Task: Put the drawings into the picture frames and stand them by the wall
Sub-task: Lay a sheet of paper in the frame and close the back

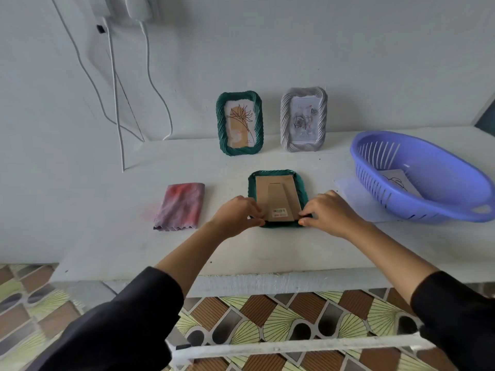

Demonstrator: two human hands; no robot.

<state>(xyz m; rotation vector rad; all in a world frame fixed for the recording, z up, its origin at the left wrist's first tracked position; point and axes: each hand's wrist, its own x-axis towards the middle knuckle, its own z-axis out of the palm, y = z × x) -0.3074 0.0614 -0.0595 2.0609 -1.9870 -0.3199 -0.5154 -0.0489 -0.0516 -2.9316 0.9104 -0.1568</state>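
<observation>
Third frame [302,183], dark green with a twisted, rope-like rim, lies face down at the middle of the worktop [267,250], well in front of the wall [348,62]. Brown backing board [276,195] sits in its recess with the flap stand flat against it and a barcode label [279,211] at the near edge.

Left hand [235,214] is at the near left corner, right hand [330,210] at the near right corner. Fingers [305,215] of both curl inward and pinch the third frame's near edge, where board meets rim. Cannot tell whether a drawing already lies under the board.

Handling, as a judgement:
- The frame looks light, rigid and moulded, and the ridged rim should give good purchase.
- The board is thin card, stiff but bendable. Press it at the corners, not mid-panel.
- There may be a clear pane underneath, so lift by two opposite rims rather than by the flap stand.

Containers: blue slotted basket [428,210] stands at the right. One loose drawing [399,183], a line sketch on pale paper, lies in its bottom, and nothing else shows inside. A pale sheet [347,187] pokes out from under the basket's left side; its kind is unclear.

By the far wall, a green frame [239,149] and a grey frame [286,124] stand upright side by side, each holding a flower drawing. A folded pink-purple cloth [179,206] lies to the left, apart from the third frame.
</observation>
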